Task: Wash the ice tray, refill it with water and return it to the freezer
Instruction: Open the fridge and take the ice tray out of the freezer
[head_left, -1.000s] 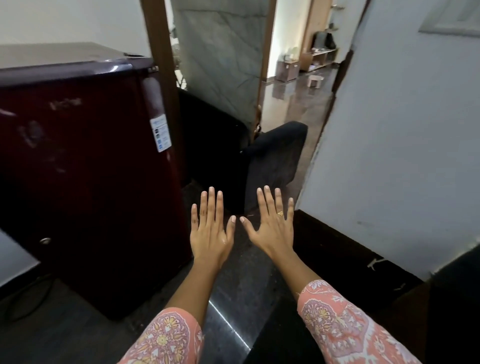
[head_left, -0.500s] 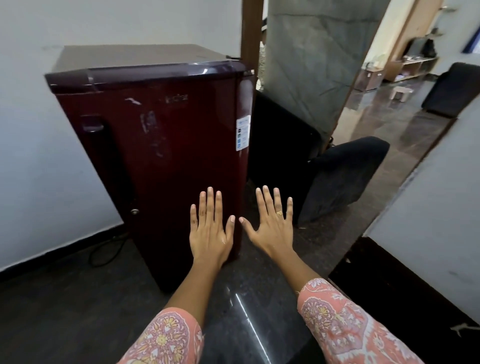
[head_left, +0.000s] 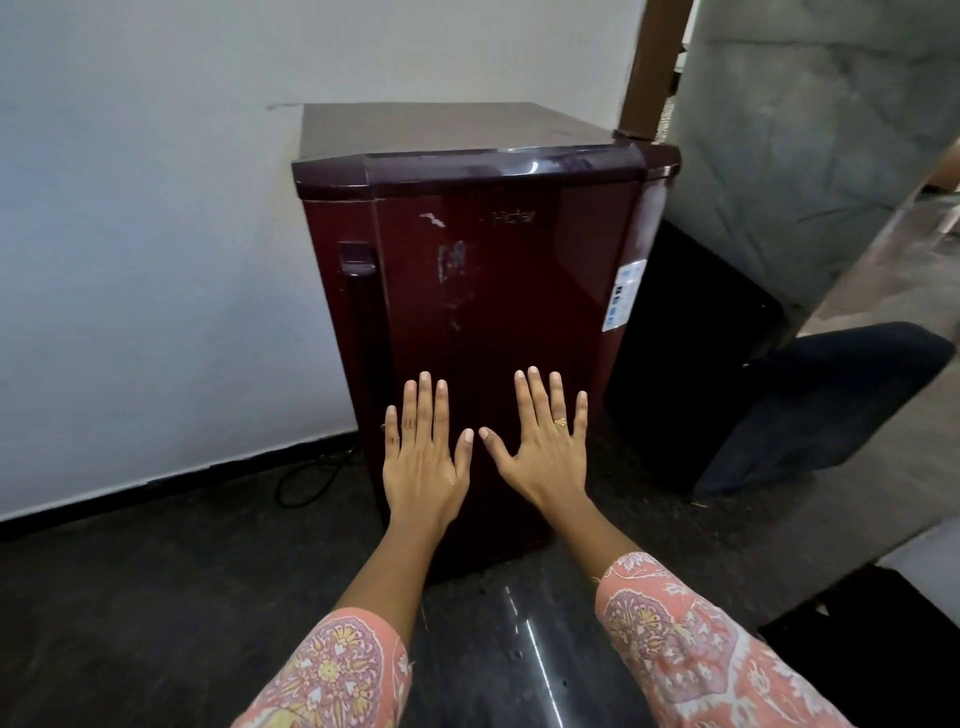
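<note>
A small dark red fridge (head_left: 498, 291) stands against the white wall with its door closed. Its handle (head_left: 358, 312) runs down the door's left edge. My left hand (head_left: 423, 457) and my right hand (head_left: 540, 452) are held out flat in front of the door's lower half, palms down, fingers spread, holding nothing. Whether they touch the door I cannot tell. No ice tray is in view.
A black power cable (head_left: 306, 475) lies on the dark floor left of the fridge. A black chair (head_left: 821, 400) stands right of it, with a grey marble pillar (head_left: 810, 156) and a wooden door frame (head_left: 657, 62) behind.
My view has swung left, bringing the fridge from the left side to the centre. My hands keep the same flat, spread pose.
</note>
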